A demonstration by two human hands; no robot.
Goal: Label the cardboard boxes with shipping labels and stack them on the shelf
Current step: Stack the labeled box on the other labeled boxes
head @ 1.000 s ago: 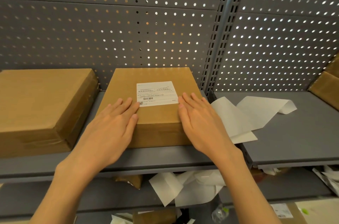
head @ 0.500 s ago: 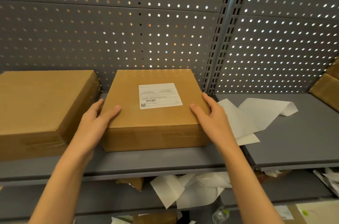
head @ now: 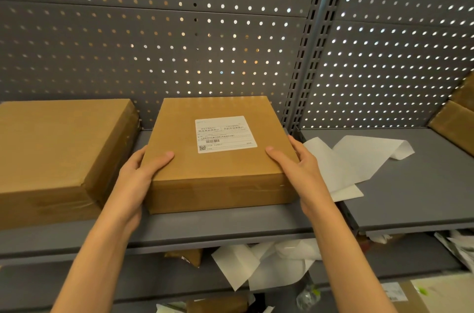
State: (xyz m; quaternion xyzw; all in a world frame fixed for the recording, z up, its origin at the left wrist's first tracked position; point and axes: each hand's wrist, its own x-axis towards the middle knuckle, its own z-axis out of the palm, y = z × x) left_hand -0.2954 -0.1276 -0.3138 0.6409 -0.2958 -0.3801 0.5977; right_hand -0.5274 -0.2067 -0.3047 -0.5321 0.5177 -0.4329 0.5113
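A flat brown cardboard box (head: 215,174) lies on the grey shelf (head: 230,225) in front of me, with a white shipping label (head: 225,134) stuck on its top. My left hand (head: 139,179) grips its left side, thumb on the top face. My right hand (head: 300,166) grips its right side, thumb likewise on top. A second, larger brown box (head: 59,153) without a visible label sits on the same shelf just to the left, a narrow gap between the two.
White label backing paper (head: 351,158) lies on the neighbouring shelf bay to the right. More brown boxes (head: 459,117) lean at the far right edge. A perforated grey panel (head: 179,43) closes the back. Crumpled paper (head: 266,264) and boxes fill the lower shelf.
Both hands slid off the top of the labelled box, where they lay flat beside the label, out to its left and right sides and took hold there. The box has barely shifted.
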